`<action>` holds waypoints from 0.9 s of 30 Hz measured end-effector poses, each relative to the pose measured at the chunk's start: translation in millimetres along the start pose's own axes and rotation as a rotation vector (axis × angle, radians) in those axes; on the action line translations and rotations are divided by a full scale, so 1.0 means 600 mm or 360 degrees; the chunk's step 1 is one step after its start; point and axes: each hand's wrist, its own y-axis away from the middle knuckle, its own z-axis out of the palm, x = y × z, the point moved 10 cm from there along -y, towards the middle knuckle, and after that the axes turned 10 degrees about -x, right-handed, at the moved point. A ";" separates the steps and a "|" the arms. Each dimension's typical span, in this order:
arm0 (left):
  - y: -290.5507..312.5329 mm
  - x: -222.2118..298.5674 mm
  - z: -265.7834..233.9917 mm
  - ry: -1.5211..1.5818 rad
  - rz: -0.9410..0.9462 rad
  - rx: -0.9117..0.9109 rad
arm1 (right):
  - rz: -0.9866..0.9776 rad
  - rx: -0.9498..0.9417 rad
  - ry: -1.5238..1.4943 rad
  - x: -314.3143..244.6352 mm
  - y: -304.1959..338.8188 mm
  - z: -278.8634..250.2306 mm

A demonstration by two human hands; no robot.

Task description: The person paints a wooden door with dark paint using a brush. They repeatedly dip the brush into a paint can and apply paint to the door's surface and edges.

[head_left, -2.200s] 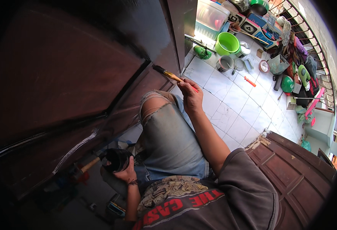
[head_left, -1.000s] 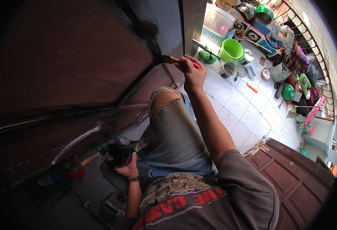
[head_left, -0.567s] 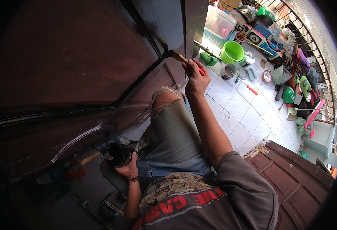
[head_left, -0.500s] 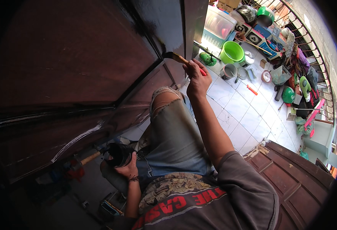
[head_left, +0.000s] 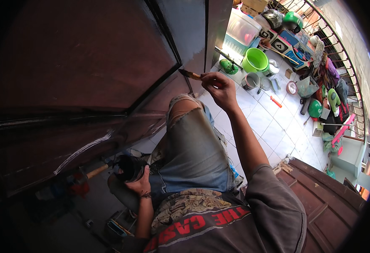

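My right hand (head_left: 221, 90) is closed around the handle of a paintbrush (head_left: 191, 75). The brush's dark bristle tip is at a groove of the brown panelled door (head_left: 88, 55), near where two mouldings meet; I cannot tell whether it touches. Glossy dark paint lines the grooves, and a pale streak (head_left: 84, 151) marks the lower panel. Low on the left, my left hand (head_left: 140, 182) grips a black cup-like container (head_left: 128, 168), its inside dark, held by my thigh.
On the white tiled floor (head_left: 258, 120) to the right stand a green bucket (head_left: 254, 60), a grey can (head_left: 250, 81) and an orange-handled tool (head_left: 276, 101). Boxes, helmets and bags line the railing (head_left: 340, 46). Another brown panelled door (head_left: 319, 202) lies at the lower right.
The brush and my right hand have moved slightly down and to the right, the hand now turned more palm-down. My left hand still holds the black container in nearly the same place.
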 end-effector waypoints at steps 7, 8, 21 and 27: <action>0.003 0.001 -0.002 -0.0068 0.0053 0.0034 | -0.0404 0.0132 0.0704 -0.043 0.000 0.031; 0.004 0.000 -0.001 -0.0064 0.0047 0.0041 | -0.0321 0.0143 0.0682 -0.019 0.008 0.029; 0.003 -0.030 0.001 0.0087 -0.0045 0.0011 | -0.0115 0.0344 0.0364 -0.050 0.014 0.147; 0.004 -0.012 -0.001 -0.0008 -0.0018 0.0027 | -0.0005 0.0194 0.0239 -0.052 -0.002 0.076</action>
